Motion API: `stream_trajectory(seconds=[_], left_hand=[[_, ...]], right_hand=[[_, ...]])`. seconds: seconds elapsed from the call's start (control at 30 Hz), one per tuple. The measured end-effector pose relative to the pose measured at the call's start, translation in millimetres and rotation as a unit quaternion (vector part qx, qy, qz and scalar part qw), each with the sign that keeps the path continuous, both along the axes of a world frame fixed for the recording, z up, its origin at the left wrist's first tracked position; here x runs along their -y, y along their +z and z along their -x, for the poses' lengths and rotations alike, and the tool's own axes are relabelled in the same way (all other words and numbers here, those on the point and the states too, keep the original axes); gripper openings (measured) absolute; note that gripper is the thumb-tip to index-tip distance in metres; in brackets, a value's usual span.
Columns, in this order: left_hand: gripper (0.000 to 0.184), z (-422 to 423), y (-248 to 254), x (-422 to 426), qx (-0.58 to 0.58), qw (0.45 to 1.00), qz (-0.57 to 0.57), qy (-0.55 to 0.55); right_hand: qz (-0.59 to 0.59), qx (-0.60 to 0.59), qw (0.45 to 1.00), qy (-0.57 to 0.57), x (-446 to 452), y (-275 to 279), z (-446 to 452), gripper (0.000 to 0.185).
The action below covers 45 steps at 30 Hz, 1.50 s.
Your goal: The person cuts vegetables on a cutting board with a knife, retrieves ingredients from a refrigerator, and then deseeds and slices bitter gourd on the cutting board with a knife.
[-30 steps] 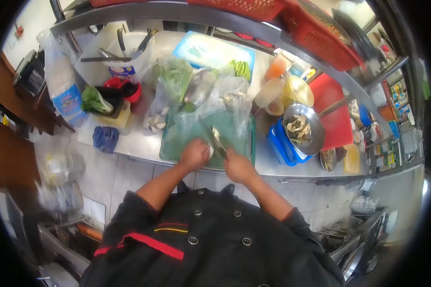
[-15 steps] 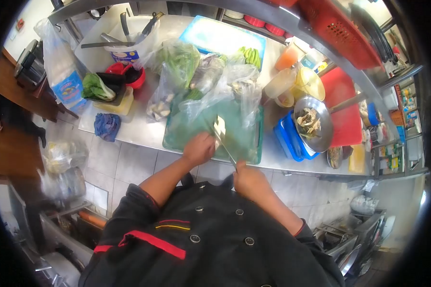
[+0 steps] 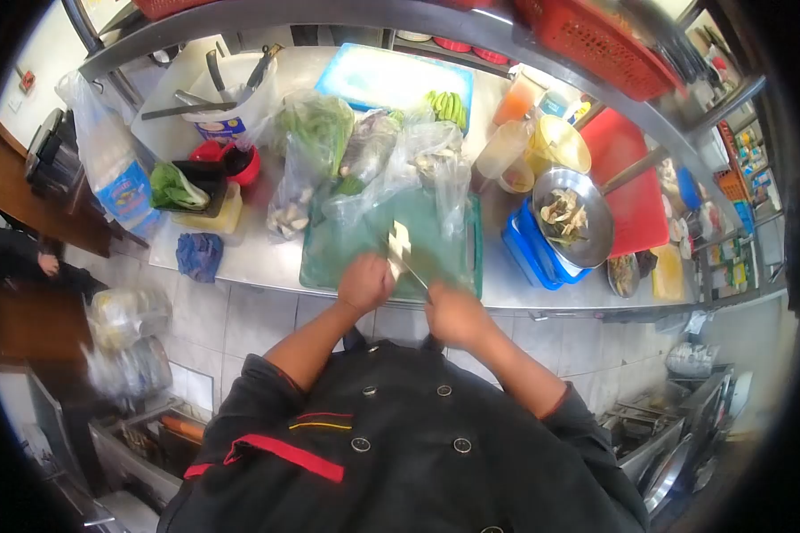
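Note:
A green cutting board (image 3: 329, 258) lies at the counter's front edge. On it are pale, cream-white vegetable pieces (image 3: 400, 235), too small for me to tell their kind. My left hand (image 3: 367, 282) is closed, its curled fingers pressed at the near end of these pieces. Wrapped round a knife handle, my right hand (image 3: 460, 317) is slightly blurred. The thin knife blade (image 3: 412, 269) points up and left, its tip against the pieces beside my left fingers. Clear plastic bags of leafy greens (image 3: 316, 133) and a bag of pale chunks (image 3: 289, 216) rest at the board's far side.
Knives stand in a white tub (image 3: 173, 133) at the back left. A blue-and-white board (image 3: 396, 75) and green bananas (image 3: 447, 107) lie behind. To the right, a metal pan (image 3: 596, 222) sits on blue containers (image 3: 533, 249). Overhead runs a metal rail (image 3: 373, 15).
The knife has shifted slightly left and closer to my left fingers, with its blade at the vegetable pieces. The view has tilted a little. Another person's hand now shows at far left.

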<state>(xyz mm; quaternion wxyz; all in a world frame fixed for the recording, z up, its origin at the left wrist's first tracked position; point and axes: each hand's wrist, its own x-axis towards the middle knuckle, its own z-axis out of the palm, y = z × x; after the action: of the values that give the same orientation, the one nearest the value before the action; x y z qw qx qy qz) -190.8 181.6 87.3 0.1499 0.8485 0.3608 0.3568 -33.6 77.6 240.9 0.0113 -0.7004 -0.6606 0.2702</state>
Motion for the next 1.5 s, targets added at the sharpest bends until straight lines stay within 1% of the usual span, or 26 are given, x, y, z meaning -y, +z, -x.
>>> stream_trajectory(seconds=[0.1,0.17,0.2,0.23,0.27,0.33,0.37,0.4,0.43,0.47,0.5,0.53,0.57,0.63,0.67,0.8,0.87,0.97,1.0,1.07,1.13,1.2,1.27,1.3,1.4,1.5], left_hand=[[0.006,-2.3,0.7,5.4,0.019,1.0,0.002,0.018],[0.005,0.1,0.5,3.2,0.021,0.999,-0.004,0.027],[0.005,0.8,0.9,2.3,0.004,1.0,0.008,0.024],[0.004,0.4,1.1,3.3,-0.014,1.0,0.019,0.017],[0.004,0.7,3.6,5.6,-0.014,1.0,0.018,0.01],[0.008,1.8,10.5,3.3,0.011,0.998,0.068,-0.002],[0.008,4.9,11.1,6.3,0.008,0.998,0.066,-0.008],[0.011,9.1,12.3,7.0,0.051,0.995,0.088,-0.002],[0.014,12.7,13.4,4.7,0.096,0.989,0.109,0.005],[0.014,16.6,14.4,4.3,0.095,0.99,0.108,0.004],[0.017,21.2,13.6,7.0,0.077,0.993,0.086,-0.025],[0.02,25.3,12.6,12.7,0.058,0.995,0.068,-0.051],[0.02,26.7,12.5,16.6,0.06,0.994,0.074,-0.045],[0.022,27.8,12.8,14.8,0.041,0.995,0.042,-0.082],[0.022,27.5,12.6,13.9,0.041,0.995,0.044,-0.078],[0.019,21.6,9.9,14.2,0.028,0.996,0.045,-0.07],[0.018,20.5,11.1,14.8,0.021,0.997,0.051,-0.059],[0.015,21.4,9.2,14.2,-0.003,0.997,0.055,-0.052],[0.014,21.1,8.1,13.8,-0.005,0.997,0.054,-0.054],[0.013,22.3,5.0,15.6,-0.007,0.997,0.054,-0.063],[0.015,20.6,5.1,13.7,0.018,0.998,0.021,-0.065],[0.016,22.3,13.9,14.5,0.031,0.996,0.022,-0.083],[0.018,28.4,17.6,11.5,0.036,0.994,0.018,-0.104],[0.017,29.0,16.5,10.8,0.038,0.993,0.016,-0.106],[0.019,28.5,1.7,13.1,0.038,0.994,0.026,-0.095],[0.022,29.1,-0.3,14.7,0.044,0.995,0.034,-0.083]], right_hand=[[0.024,-0.005,1.0,0.004,15.9,8.9,0.3,0.025],[0.06,-0.003,0.998,-0.035,16.8,7.9,4.3,0.027],[0.061,-0.005,0.997,-0.035,13.7,-8.1,5.9,0.027],[0.034,-0.012,0.999,-0.04,7.7,-36.8,7.1,0.028],[0.005,-0.017,0.999,-0.046,3.8,-51.1,7.3,0.029],[-0.026,-0.022,0.999,-0.038,-15.1,-42.4,2.3,0.028],[-0.049,-0.035,0.998,-0.028,-16.7,-40.0,3.8,0.028],[-0.053,-0.039,0.997,-0.035,-14.0,-36.2,3.0,0.028],[-0.062,-0.033,0.998,-0.009,-12.4,-28.6,-1.5,0.027],[-0.067,-0.024,0.997,0.02,-10.2,-20.9,-5.8,0.027],[-0.064,-0.024,0.997,0.022,-5.0,-13.4,-6.9,0.027],[-0.045,-0.023,0.999,0.004,3.8,-5.5,-5.3,0.026],[-0.024,-0.023,0.999,-0.013,11.7,1.6,-3.4,0.026],[0.009,-0.025,1.0,-0.012,22.4,16.1,0.5,0.026],[0.036,-0.027,0.999,-0.019,25.8,18.8,2.4,0.026],[0.047,-0.018,0.999,-0.015,34.0,11.8,5.0,0.026],[0.031,-0.025,0.999,-0.017,34.6,6.4,7.1,0.027],[0.041,-0.019,0.998,-0.033,30.7,14.4,16.6,0.028],[0.042,-0.02,0.998,-0.034,28.0,0.5,17.8,0.028],[-0.009,-0.055,0.996,-0.075,24.5,-44.5,19.7,0.028],[-0.024,-0.063,0.994,-0.084,5.0,-52.2,23.4,0.027],[-0.043,-0.078,0.992,-0.094,-10.7,-47.3,19.0,0.027],[-0.046,-0.077,0.995,-0.05,-18.7,-34.9,11.7,0.026],[-0.052,-0.077,0.994,-0.052,-17.8,-26.8,9.8,0.026],[-0.019,-0.043,0.999,-0.025,6.5,-6.0,9.9,0.025],[0.019,-0.041,0.998,-0.041,24.1,5.6,16.7,0.026]])
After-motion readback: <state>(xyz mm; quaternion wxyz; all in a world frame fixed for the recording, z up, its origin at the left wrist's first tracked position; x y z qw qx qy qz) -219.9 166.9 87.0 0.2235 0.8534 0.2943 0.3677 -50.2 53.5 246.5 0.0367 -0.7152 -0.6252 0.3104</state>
